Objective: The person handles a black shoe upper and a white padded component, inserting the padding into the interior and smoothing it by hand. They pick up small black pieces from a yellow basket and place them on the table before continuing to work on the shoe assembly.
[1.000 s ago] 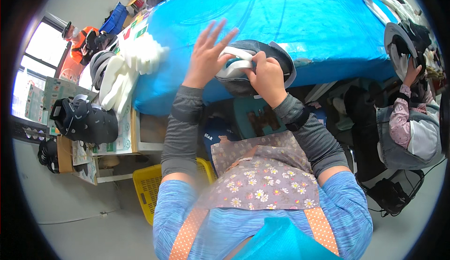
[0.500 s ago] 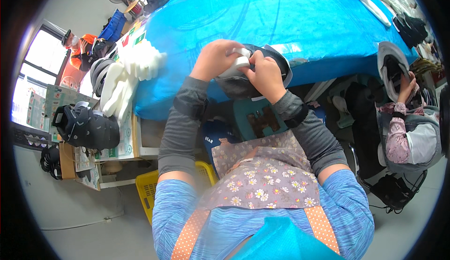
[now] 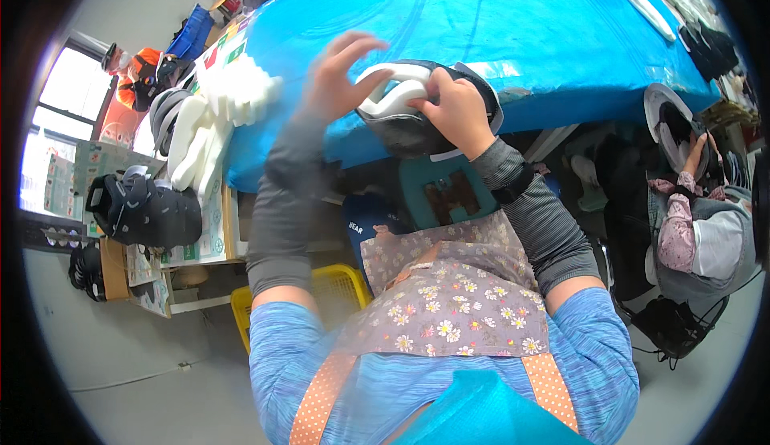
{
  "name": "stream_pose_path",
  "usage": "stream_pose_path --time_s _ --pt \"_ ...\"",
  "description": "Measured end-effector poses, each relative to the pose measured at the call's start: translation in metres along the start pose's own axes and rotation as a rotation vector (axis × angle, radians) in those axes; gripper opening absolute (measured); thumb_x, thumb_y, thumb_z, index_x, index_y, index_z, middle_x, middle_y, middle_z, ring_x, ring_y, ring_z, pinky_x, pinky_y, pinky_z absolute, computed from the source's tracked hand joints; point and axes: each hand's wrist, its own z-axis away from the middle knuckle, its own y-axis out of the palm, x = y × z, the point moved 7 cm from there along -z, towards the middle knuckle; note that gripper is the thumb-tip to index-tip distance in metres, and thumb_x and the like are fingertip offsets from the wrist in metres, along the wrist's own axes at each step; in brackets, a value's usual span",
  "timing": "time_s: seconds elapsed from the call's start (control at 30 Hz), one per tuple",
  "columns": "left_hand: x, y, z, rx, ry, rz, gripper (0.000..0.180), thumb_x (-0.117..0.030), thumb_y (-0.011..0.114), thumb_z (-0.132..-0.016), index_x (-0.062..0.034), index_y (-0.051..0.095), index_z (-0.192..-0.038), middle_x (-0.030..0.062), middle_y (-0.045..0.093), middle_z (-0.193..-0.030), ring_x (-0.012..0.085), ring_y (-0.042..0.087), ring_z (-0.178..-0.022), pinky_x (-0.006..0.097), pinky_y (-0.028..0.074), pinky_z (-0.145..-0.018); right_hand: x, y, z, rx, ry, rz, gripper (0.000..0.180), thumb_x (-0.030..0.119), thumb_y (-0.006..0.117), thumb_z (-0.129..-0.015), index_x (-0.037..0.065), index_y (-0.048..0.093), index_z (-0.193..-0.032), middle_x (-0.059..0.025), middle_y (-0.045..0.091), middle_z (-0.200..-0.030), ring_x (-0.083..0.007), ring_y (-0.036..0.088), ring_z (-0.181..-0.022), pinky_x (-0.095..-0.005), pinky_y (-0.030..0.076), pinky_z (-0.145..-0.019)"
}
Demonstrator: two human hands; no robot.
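Pressing white foam pad (image 3: 395,92) into helmet (image 3: 417,124) at table edge (image 3: 561,104) — right hand (image 3: 453,108) gripping, left hand (image 3: 337,76) fingers spread.

At the edge of a blue table (image 3: 497,20), the right hand (image 3: 453,112) presses a white foam pad (image 3: 393,92) into a dark helmet (image 3: 425,128) while the left hand (image 3: 337,76) touches the pad, fingers spread.
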Motion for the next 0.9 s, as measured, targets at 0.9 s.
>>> stream_pose_path --time_s 0.9 --pt "-0.014 0.019 0.047 0.196 -0.172 -0.086 0.062 -0.028 0.083 -0.08 -0.0117 0.061 -0.135 0.0176 0.069 -0.114 0.0286 0.069 -0.09 0.034 0.055 -0.08 0.001 0.007 -0.017 0.125 -0.033 -0.075 0.027 0.021 0.078 -0.082 0.01 0.061 -0.099 -0.0101 0.074 -0.089 -0.0293 0.072 -0.079 -0.037 0.054 -0.066"
